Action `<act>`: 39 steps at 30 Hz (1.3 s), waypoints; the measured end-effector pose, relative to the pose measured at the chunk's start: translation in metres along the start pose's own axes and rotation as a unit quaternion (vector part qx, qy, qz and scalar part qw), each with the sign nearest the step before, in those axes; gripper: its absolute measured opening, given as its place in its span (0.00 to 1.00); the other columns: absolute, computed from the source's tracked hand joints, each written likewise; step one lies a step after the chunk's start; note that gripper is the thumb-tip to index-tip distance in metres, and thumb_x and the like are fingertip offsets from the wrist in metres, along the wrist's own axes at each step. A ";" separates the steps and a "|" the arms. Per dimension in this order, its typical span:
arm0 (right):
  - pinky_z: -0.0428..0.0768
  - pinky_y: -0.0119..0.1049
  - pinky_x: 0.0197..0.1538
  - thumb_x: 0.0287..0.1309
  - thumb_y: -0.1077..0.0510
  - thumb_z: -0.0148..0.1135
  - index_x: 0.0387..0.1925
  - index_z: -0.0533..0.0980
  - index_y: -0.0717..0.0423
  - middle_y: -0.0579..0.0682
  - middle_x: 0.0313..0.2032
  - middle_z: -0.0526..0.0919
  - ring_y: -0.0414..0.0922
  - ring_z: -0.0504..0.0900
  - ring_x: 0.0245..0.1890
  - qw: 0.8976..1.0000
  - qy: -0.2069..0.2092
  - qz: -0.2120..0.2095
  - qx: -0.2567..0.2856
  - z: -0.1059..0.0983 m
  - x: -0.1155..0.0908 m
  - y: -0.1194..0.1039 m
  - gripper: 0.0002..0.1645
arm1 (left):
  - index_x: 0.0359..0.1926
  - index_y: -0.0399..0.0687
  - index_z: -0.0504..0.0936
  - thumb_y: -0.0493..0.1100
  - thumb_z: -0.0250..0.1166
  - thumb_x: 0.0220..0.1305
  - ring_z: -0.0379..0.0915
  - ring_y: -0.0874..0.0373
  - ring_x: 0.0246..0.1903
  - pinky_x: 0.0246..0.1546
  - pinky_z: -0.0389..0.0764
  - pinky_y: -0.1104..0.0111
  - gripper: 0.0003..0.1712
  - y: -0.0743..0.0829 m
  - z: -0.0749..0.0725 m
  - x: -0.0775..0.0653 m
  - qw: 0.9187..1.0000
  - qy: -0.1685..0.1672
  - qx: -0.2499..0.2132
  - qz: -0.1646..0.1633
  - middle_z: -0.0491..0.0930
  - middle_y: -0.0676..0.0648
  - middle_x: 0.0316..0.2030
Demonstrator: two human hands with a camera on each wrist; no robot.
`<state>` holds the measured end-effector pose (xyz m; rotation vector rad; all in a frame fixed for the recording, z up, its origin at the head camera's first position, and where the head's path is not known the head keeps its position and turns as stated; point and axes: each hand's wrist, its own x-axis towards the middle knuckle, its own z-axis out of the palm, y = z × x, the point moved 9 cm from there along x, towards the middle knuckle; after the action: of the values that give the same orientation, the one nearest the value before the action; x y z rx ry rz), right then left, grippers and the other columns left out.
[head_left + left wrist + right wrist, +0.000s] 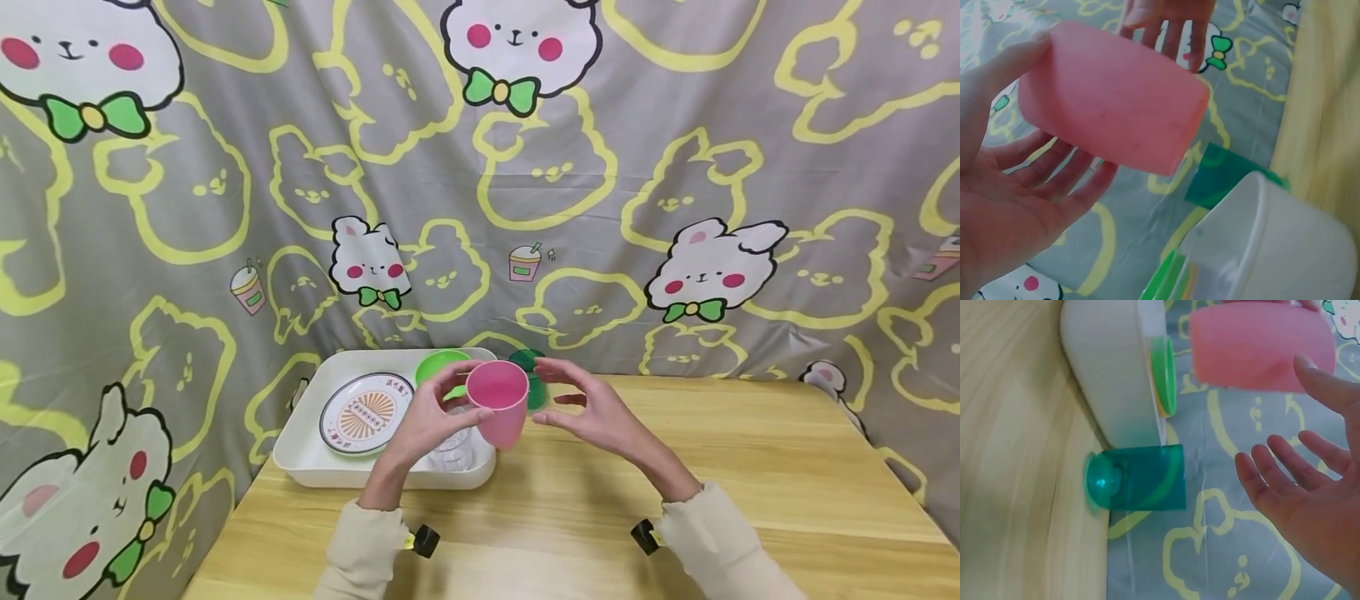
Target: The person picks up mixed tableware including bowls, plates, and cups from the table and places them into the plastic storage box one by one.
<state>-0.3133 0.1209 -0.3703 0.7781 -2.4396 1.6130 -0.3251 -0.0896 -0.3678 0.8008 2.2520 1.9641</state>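
Note:
A pink cup [501,421] is held upright above the tray's right edge, its mouth toward the head camera. My left hand [431,417] grips it from the left, thumb in front and fingers behind. To the cup's right, my right hand [603,412] is spread with fingers loosely bent and holds nothing; a small gap parts it from the cup in the head view. Behind the two hands stands a translucent dark-green footed cup [1147,478] on the table, beside the tray; the pink cup and right hand partly cover it in the head view.
The white tray [322,477] holds a patterned plate [367,414], a bright green bowl [433,365] and clear glassware [450,454] partly hidden by my left hand. A wooden table [720,467] lies below, and a patterned curtain [570,192] hangs behind it.

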 end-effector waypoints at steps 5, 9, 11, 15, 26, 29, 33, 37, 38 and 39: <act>0.83 0.56 0.58 0.53 0.59 0.80 0.72 0.68 0.58 0.57 0.65 0.76 0.59 0.76 0.63 0.998 0.018 -0.016 -0.056 -0.004 0.006 0.006 0.47 | 0.69 0.43 0.73 0.36 0.76 0.58 0.73 0.45 0.61 0.56 0.83 0.59 0.38 0.004 -0.021 -0.004 0.999 0.039 0.025 0.007 0.77 0.43 0.62; 0.83 0.57 0.57 0.52 0.59 0.81 0.72 0.67 0.59 0.59 0.66 0.74 0.60 0.76 0.63 0.996 0.030 -0.024 -0.083 -0.005 0.007 0.011 0.48 | 0.70 0.45 0.73 0.37 0.75 0.60 0.75 0.47 0.59 0.56 0.84 0.59 0.37 0.002 -0.035 -0.009 0.997 0.056 0.044 0.002 0.77 0.45 0.62; 0.83 0.58 0.57 0.52 0.60 0.80 0.72 0.66 0.60 0.60 0.67 0.73 0.60 0.76 0.63 0.995 0.037 -0.025 -0.086 -0.005 0.008 0.016 0.48 | 0.69 0.45 0.74 0.38 0.76 0.60 0.75 0.47 0.59 0.55 0.84 0.61 0.37 0.000 -0.041 -0.011 0.997 0.061 0.054 0.001 0.78 0.45 0.61; 0.81 0.59 0.58 0.53 0.60 0.80 0.74 0.64 0.60 0.63 0.68 0.70 0.62 0.74 0.64 0.995 0.060 -0.021 -0.078 -0.008 0.010 0.028 0.50 | 0.68 0.44 0.74 0.38 0.76 0.59 0.75 0.45 0.58 0.54 0.84 0.65 0.36 -0.002 -0.052 -0.016 0.995 0.071 0.066 -0.001 0.78 0.43 0.61; 0.78 0.65 0.60 0.52 0.63 0.79 0.76 0.59 0.61 0.66 0.71 0.65 0.67 0.70 0.66 0.994 0.098 0.004 -0.050 -0.004 0.016 0.069 0.55 | 0.69 0.40 0.71 0.32 0.77 0.57 0.73 0.42 0.60 0.59 0.81 0.61 0.40 -0.014 -0.073 -0.028 0.993 0.091 0.073 -0.033 0.75 0.38 0.62; 0.76 0.66 0.61 0.53 0.62 0.79 0.77 0.57 0.62 0.66 0.72 0.64 0.67 0.69 0.67 0.994 0.099 0.020 -0.041 -0.001 0.019 0.080 0.56 | 0.69 0.39 0.70 0.33 0.77 0.57 0.71 0.41 0.62 0.60 0.80 0.60 0.40 -0.022 -0.074 -0.031 0.993 0.085 0.069 -0.045 0.73 0.37 0.63; 0.73 0.66 0.64 0.54 0.60 0.79 0.78 0.53 0.63 0.66 0.73 0.63 0.68 0.67 0.68 0.994 0.092 0.052 -0.027 0.003 0.023 0.093 0.58 | 0.69 0.39 0.70 0.34 0.77 0.57 0.70 0.40 0.63 0.61 0.79 0.59 0.40 -0.032 -0.074 -0.037 0.993 0.074 0.065 -0.063 0.73 0.37 0.63; 0.71 0.66 0.66 0.54 0.58 0.79 0.79 0.50 0.61 0.66 0.74 0.61 0.69 0.65 0.70 0.993 0.095 0.074 -0.010 0.006 0.026 0.103 0.61 | 0.70 0.39 0.69 0.35 0.77 0.57 0.69 0.40 0.64 0.62 0.77 0.59 0.41 -0.039 -0.074 -0.041 0.994 0.069 0.057 -0.066 0.72 0.37 0.64; 0.71 0.67 0.66 0.54 0.58 0.79 0.79 0.50 0.60 0.66 0.74 0.60 0.69 0.64 0.70 0.992 0.097 0.076 -0.005 0.007 0.027 0.105 0.61 | 0.70 0.38 0.69 0.34 0.77 0.58 0.69 0.40 0.64 0.62 0.77 0.59 0.41 -0.041 -0.074 -0.041 0.994 0.069 0.055 -0.066 0.72 0.37 0.64; 0.70 0.67 0.66 0.54 0.58 0.79 0.79 0.50 0.60 0.66 0.74 0.60 0.68 0.64 0.70 0.992 0.100 0.078 0.001 0.007 0.028 0.106 0.62 | 0.70 0.38 0.69 0.34 0.77 0.58 0.69 0.40 0.65 0.63 0.76 0.60 0.41 -0.042 -0.074 -0.042 0.994 0.068 0.051 -0.066 0.72 0.37 0.64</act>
<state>-0.3861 0.1371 -0.4508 0.4107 -2.4064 1.6565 -0.3306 -0.1768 -0.4054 0.5243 2.4291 1.9121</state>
